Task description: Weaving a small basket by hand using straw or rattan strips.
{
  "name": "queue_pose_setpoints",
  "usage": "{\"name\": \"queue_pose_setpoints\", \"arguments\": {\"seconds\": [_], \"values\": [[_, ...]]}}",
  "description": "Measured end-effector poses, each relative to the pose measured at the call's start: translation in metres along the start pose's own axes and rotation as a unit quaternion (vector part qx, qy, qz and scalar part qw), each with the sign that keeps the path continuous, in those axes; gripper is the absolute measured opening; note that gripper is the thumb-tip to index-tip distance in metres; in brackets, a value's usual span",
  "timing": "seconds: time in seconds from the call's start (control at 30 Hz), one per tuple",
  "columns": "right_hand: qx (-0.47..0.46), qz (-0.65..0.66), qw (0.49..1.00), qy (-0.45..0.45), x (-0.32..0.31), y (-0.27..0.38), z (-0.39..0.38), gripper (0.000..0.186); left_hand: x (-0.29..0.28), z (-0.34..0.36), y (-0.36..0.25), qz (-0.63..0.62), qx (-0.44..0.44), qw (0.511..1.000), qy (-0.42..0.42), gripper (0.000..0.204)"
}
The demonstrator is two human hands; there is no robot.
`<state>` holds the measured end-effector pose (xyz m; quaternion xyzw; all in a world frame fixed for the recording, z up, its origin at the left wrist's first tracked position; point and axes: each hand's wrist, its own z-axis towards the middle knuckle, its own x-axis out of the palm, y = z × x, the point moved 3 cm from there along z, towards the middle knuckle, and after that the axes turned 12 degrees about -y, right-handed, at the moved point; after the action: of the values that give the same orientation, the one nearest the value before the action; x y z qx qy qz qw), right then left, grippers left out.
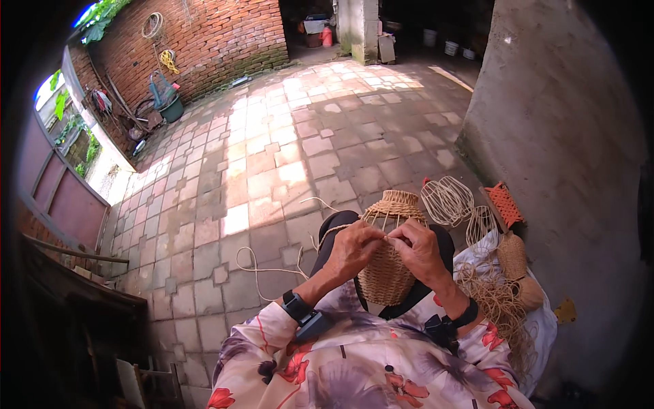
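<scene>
One half-woven basket (388, 262) rests on the person's lap, its woven lower body toward them and its woven neck pointing away, with bare wire ribs showing in between. Both hands sit on its upper middle. The left hand (353, 249) is clenched on the basket's side and pinches one pale cord (272, 269) that trails off in loops over the paved floor (272, 136). The right hand (421, 251) is curled over the ribs, its fingertips pinching the same cord against the weave — the two hands almost touch.

Just to the right lie two bare wire frames (447, 200), one larger and one smaller behind it, beside one orange woven piece (505, 203). Below these sit one finished brown basket (512, 255) and a loose heap of straw-coloured fibre (501, 307) on a white sack (541, 324). Each wrist carries one black band.
</scene>
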<state>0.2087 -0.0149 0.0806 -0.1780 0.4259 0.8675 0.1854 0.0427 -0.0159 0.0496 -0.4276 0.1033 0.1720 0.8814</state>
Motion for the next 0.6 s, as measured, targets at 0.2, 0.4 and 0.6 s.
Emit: {"name": "queue_pose_setpoints", "arguments": {"seconds": [0.2, 0.4, 0.6], "values": [[-0.047, -0.012, 0.998, -0.028, 0.004, -0.002, -0.002, 0.01, -0.002, 0.008, -0.018, 0.09, 0.116, 0.989, -0.02, 0.022], [-0.022, -0.007, 1.0, -0.016, 0.006, -0.007, 0.004, 0.007, -0.002, 0.017, -0.011, -0.036, -0.123, 0.988, 0.081, 0.029], [0.005, -0.015, 1.0, 0.012, 0.01, -0.007, 0.009, 0.004, 0.001, 0.006, 0.001, -0.087, -0.162, 0.982, 0.037, 0.026]]}}
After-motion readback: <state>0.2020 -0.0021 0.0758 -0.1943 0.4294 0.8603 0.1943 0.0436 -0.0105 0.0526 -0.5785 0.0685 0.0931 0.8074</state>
